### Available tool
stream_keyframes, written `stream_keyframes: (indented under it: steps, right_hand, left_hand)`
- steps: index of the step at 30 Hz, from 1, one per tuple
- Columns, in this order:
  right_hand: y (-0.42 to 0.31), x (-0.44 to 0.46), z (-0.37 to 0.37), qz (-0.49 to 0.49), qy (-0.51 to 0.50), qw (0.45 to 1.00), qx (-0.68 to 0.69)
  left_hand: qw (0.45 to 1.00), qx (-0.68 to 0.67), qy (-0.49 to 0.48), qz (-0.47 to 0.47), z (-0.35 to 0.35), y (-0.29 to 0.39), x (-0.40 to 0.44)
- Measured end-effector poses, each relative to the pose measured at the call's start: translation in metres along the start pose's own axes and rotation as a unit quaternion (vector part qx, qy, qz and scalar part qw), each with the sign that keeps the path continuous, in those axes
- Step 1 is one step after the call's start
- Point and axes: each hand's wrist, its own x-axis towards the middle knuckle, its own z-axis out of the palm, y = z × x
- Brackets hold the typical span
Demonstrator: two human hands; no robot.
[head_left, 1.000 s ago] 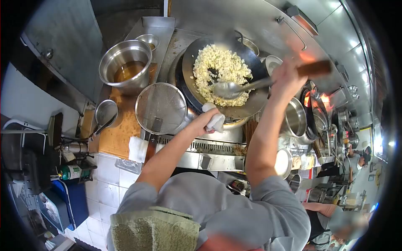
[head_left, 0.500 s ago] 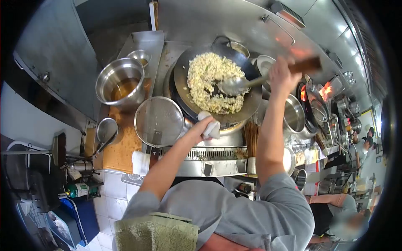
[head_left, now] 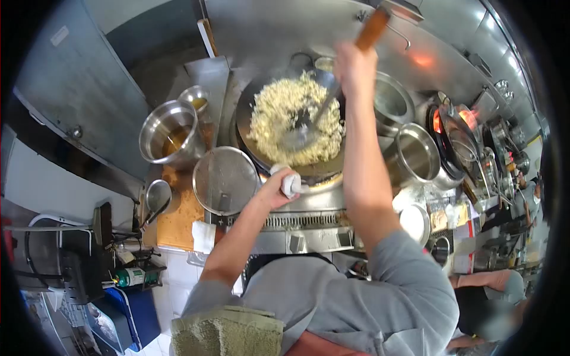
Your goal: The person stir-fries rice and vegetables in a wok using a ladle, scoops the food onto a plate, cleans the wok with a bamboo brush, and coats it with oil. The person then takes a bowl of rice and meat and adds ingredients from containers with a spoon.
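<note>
Fried rice (head_left: 270, 113), pale yellow with small green bits, lies in a ring inside the dark wok (head_left: 242, 121) on the burner. My right hand (head_left: 356, 68) is wrapped round a long ladle (head_left: 300, 139); its wooden end (head_left: 373, 28) sticks out above my fist. The ladle's bowl, blurred by motion, is down in the rice at the near side of the wok. At the wok's near edge, my left hand (head_left: 276, 191) is closed on a folded white cloth (head_left: 291, 185). Whatever part of the wok lies under the cloth is hidden.
A round mesh strainer (head_left: 225, 181) sits left of the wok, beside a steel pot (head_left: 169, 133) of brown liquid. Steel pots (head_left: 418, 154) stand on the right, near flames (head_left: 468, 117). Another person (head_left: 481, 308) is at lower right.
The ladle's bowl has swept toward me and to the left through the rice, while my right hand has moved up and left. My left hand still grips the cloth at the wok's edge.
</note>
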Motion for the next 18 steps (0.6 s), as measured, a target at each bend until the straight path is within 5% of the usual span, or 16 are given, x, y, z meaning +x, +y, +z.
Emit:
stream_keyframes:
  steps: [1,3,6,7,9,10,13,14,15,17,18]
  right_hand:
    - [-0.028,-0.040,-0.002,0.000,0.003,0.997,-0.072]
    - [0.010,-0.043,-0.006,-0.149,0.063,0.981,-0.104]
    - [0.023,0.012,-0.036,-0.096,0.053,0.994,-0.019]
    - [-0.005,0.032,-0.042,-0.069,0.037,0.995,0.057]
    - [-0.053,0.021,-0.062,-0.046,-0.046,0.991,0.115]
    - [-0.065,-0.011,-0.064,-0.054,-0.035,0.992,0.113]
    - [-0.018,-0.085,-0.058,-0.105,0.019,0.994,-0.023]
    - [0.005,-0.074,-0.056,-0.121,0.050,0.990,-0.045]
    - [0.017,-0.042,-0.056,-0.142,0.080,0.984,-0.068]
    - [-0.038,-0.005,-0.061,-0.058,0.084,0.994,0.040]
    - [-0.063,-0.006,-0.065,-0.042,0.070,0.995,0.060]
  left_hand:
    - [1.000,-0.024,-0.016,0.008,-0.004,-0.001,0.014]
    - [0.993,0.009,0.042,0.112,0.013,-0.015,0.025]
    - [0.978,0.032,0.133,0.157,0.032,-0.077,-0.030]
    - [0.974,-0.059,0.137,0.170,0.068,-0.097,-0.090]
    - [0.964,-0.026,0.048,0.260,0.072,-0.112,-0.121]
    - [0.976,-0.004,0.124,0.176,0.053,-0.106,-0.105]
    - [0.985,0.039,0.059,0.156,0.052,-0.050,-0.029]
    - [0.976,0.020,-0.119,0.180,0.002,-0.062,0.015]
    - [0.977,0.025,0.061,0.202,0.048,-0.088,-0.026]
    - [0.978,0.010,0.108,0.176,0.054,-0.133,-0.078]
    - [0.966,0.009,0.097,0.239,0.049,-0.151,-0.090]
